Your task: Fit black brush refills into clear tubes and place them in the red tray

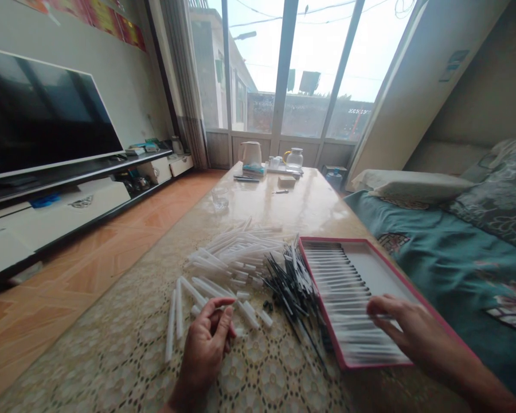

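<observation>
My left hand (210, 338) is just above the patterned table, its fingers curled and thumb against the index finger. Whatever is between those fingertips, if anything, I cannot make out. White translucent tubes (223, 252) lie in a loose heap beyond it, with several long and short pieces close to the fingers. To its right is a pile of thin black sticks (290, 287). Over the pink-rimmed tray (335, 344), my right hand (406, 327) pinches the end of a slim white stick (384, 316). Rows of similar slim sticks (335, 269) with dark ends lie side by side in the tray.
On the table (124, 344), a glass (220, 201), a pitcher (251, 155), a glass teapot (294, 158) and a small box (286, 181) stand farther back. A sofa (413, 246) borders the right side. A television (47, 115) and low cabinet (81, 212) are at left.
</observation>
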Demonstrator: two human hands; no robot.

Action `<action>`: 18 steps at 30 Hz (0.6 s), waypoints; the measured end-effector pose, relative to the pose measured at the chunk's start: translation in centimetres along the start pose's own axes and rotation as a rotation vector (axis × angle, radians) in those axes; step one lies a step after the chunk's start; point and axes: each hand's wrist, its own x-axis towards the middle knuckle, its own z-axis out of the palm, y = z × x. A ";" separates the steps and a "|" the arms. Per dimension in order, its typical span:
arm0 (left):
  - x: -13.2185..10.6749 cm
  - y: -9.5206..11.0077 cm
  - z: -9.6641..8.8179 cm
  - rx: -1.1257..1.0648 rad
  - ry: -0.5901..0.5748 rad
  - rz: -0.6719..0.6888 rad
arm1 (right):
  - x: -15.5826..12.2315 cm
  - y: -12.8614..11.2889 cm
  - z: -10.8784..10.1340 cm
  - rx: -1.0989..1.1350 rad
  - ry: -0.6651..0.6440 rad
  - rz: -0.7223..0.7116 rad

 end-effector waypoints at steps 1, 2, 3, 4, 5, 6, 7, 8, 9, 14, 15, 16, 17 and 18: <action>0.0 0.0 0.0 -0.003 0.005 -0.004 | -0.2 0.4 0.0 0.010 -0.015 0.008; 0.1 0.0 0.0 -0.006 0.011 -0.009 | -0.4 0.7 0.1 0.018 -0.029 0.014; 0.1 0.0 0.0 -0.010 0.017 -0.014 | -0.5 0.9 0.2 0.025 -0.041 0.018; 0.1 0.0 0.0 -0.015 0.022 -0.020 | -0.5 1.0 0.4 0.032 -0.049 0.019; 0.1 0.0 0.0 -0.020 0.024 -0.025 | -0.4 1.1 0.6 0.040 -0.054 0.016; 0.0 0.0 0.0 -0.025 0.026 -0.029 | -0.3 1.2 0.8 0.049 -0.060 0.014; 0.0 0.1 0.0 -0.030 0.026 -0.032 | -0.1 1.2 1.0 0.056 -0.063 0.013; 0.0 0.2 0.1 -0.037 0.027 -0.039 | 0.1 1.1 1.1 0.061 -0.062 0.013; 0.0 0.2 0.1 -0.043 0.028 -0.047 | 0.3 0.9 1.3 0.066 -0.054 0.013; 0.0 0.2 0.1 -0.060 0.023 -0.065 | 1.9 -2.8 1.9 0.142 0.053 -0.036; 0.0 0.2 0.1 -0.060 0.021 -0.059 | 2.2 -4.1 2.3 0.168 0.080 -0.069; 0.0 0.1 0.0 -0.060 0.022 -0.050 | 2.5 -5.5 2.7 0.192 0.107 -0.110; 0.0 0.0 0.0 -0.055 0.025 -0.041 | 2.7 -6.9 3.3 0.212 0.118 -0.154; 0.1 -0.1 -0.1 -0.048 0.032 -0.032 | 2.8 -8.3 4.0 0.215 0.134 -0.172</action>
